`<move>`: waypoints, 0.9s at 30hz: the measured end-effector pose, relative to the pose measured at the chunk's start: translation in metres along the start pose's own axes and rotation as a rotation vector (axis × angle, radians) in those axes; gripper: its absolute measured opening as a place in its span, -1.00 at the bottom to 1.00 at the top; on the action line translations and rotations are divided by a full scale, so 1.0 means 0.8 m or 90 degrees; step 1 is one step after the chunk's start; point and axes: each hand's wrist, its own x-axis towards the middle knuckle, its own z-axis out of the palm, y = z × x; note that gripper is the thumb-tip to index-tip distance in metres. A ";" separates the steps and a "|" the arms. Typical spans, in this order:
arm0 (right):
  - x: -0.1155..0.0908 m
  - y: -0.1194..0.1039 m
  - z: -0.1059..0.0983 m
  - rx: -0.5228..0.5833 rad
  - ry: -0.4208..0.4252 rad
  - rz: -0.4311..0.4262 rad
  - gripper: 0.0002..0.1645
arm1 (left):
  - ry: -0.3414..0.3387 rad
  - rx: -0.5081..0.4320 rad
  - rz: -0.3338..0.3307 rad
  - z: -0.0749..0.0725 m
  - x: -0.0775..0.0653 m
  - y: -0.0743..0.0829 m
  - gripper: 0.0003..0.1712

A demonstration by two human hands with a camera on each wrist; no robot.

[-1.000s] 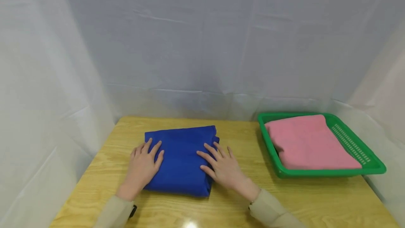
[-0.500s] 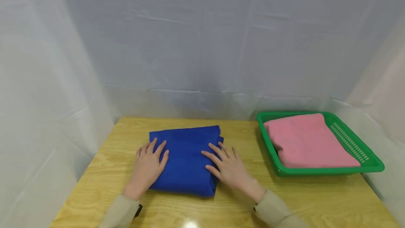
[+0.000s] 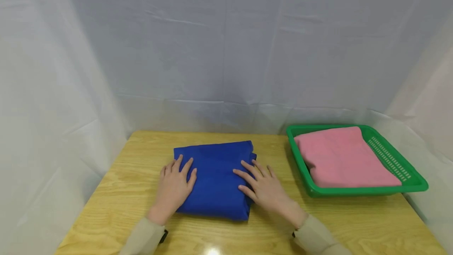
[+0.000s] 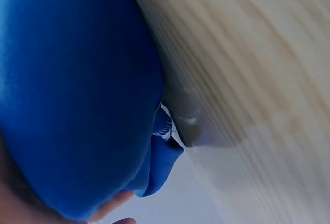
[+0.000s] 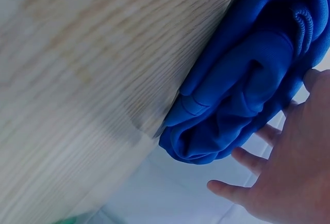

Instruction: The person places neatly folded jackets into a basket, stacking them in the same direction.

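While the folded blue cloth (image 3: 217, 188) lies on the wooden table (image 3: 118, 200), I see over my feed the left hand (image 3: 173, 189) resting on the cloth's left side and the right hand (image 3: 267, 191) on its right, fingers spread on both. The right wrist view shows me layered folds. Farther right, a green basket (image 3: 368, 192) holds a folded pink cloth (image 3: 347, 158).

One thick, smooth, rounded bundle of folded blue fabric (image 4: 82, 90), filling the view's left side. At the bundle's lower right: one smaller blue fold (image 4: 164, 166), with a short row of pale stitching (image 4: 165, 129). Right of the bundle: one tabletop of pale, brown-streaked wood (image 4: 247, 59). Along the bundle's lower edge: one left hand (image 4: 18, 206), partly hidden, fingertips (image 4: 112, 205) showing. Below the smaller fold: one pale, plain surface (image 4: 188, 201).
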 end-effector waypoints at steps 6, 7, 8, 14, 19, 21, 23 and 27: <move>-0.009 0.009 -0.003 0.011 -0.003 0.009 -0.36 | -0.002 -0.003 -0.001 0.005 0.003 0.012 -0.44; -0.011 0.010 -0.003 0.018 -0.004 0.010 -0.36 | -0.002 -0.006 -0.001 0.006 0.004 0.014 -0.44; -0.012 0.012 -0.004 0.023 -0.004 0.011 -0.36 | -0.003 -0.007 -0.001 0.007 0.004 0.016 -0.44; -0.019 0.022 -0.005 0.033 0.003 0.006 -0.36 | 0.007 0.002 0.004 0.011 0.007 0.028 -0.45; -0.027 0.031 -0.005 0.043 0.002 0.013 -0.35 | 0.016 -0.004 0.008 0.014 0.008 0.039 -0.47; -0.031 0.035 -0.005 0.047 0.001 0.016 -0.35 | 0.015 -0.006 0.006 0.015 0.008 0.044 -0.47; -0.034 0.039 -0.007 0.049 0.002 0.017 -0.35 | 0.017 -0.007 0.004 0.016 0.008 0.049 -0.47; -0.042 0.046 -0.010 0.056 0.001 0.023 -0.35 | 0.024 0.000 0.008 0.020 0.008 0.059 -0.48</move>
